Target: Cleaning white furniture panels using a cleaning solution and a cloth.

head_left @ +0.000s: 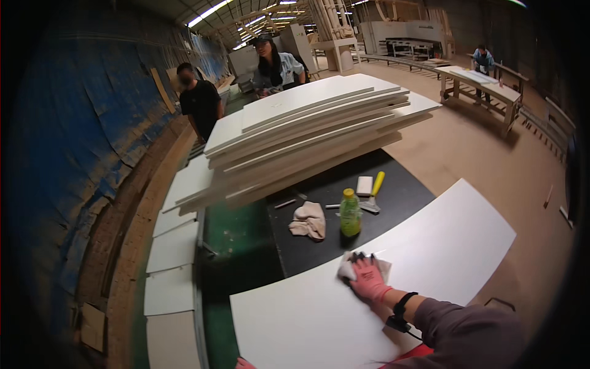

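My right hand (pixel 369 280), in a pink glove with black fingertips, presses a white cloth (pixel 347 269) flat against the far edge of a large white panel (pixel 430 246) lying in front of me. Only the fingertips of my left hand (pixel 244 364) show at the bottom edge, resting at the panel's near edge. Just beyond the cloth stands a green bottle with a yellow cap (pixel 350 213) on the dark worktable (pixel 399 194).
A crumpled beige rag (pixel 309 220), a yellow-handled scraper (pixel 373 192) and a small block lie on the worktable. A tall stack of white panels (pixel 307 132) overhangs its far side. More panels line the left. Two people stand behind the stack; another works at a far bench.
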`<act>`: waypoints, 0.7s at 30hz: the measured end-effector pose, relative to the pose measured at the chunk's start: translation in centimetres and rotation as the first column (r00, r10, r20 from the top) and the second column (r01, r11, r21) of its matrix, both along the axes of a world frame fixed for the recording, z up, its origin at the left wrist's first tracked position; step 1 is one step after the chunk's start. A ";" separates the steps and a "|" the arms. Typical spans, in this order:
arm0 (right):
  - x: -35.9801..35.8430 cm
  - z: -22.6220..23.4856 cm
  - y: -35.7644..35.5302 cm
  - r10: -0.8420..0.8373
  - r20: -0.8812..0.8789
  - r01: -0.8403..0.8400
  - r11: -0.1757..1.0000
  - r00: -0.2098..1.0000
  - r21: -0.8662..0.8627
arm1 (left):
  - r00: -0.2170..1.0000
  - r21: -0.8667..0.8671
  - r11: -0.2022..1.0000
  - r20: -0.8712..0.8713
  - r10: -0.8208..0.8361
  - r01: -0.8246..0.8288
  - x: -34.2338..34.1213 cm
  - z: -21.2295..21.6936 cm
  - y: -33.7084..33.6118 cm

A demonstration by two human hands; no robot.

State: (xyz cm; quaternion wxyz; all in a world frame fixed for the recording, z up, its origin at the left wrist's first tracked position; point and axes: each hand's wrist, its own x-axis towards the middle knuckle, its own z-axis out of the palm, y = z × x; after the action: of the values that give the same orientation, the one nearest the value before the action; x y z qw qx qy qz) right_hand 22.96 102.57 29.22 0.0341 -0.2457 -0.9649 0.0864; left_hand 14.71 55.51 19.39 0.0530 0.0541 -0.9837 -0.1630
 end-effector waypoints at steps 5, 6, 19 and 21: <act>-10.2 -1.4 -9.1 0.296 -0.172 -0.306 0.951 0.939 -0.033 | 0.990 -0.301 0.954 0.136 0.030 0.012 1.5 6.6 4.8; -12.3 -0.6 -11.0 0.346 -0.108 -0.358 0.924 0.932 -0.132 | 0.990 -0.314 0.949 0.127 0.066 -0.023 1.5 7.4 5.2; -22.4 -1.7 -23.8 0.611 -0.230 -0.641 0.763 0.757 -0.082 | 0.985 -0.269 0.963 0.171 0.030 0.017 0.6 5.6 4.6; -21.1 -1.3 -23.1 0.615 -0.203 -0.640 0.764 0.762 -0.085 | 0.973 -0.226 0.974 0.224 0.058 -0.007 0.7 6.1 4.3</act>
State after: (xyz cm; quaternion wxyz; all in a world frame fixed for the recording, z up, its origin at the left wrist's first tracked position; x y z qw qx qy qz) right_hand 1.81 79.43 27.94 0.0636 0.0983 -0.9759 0.1844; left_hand 15.42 59.86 25.52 -0.0522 0.0825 -0.9943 -0.0430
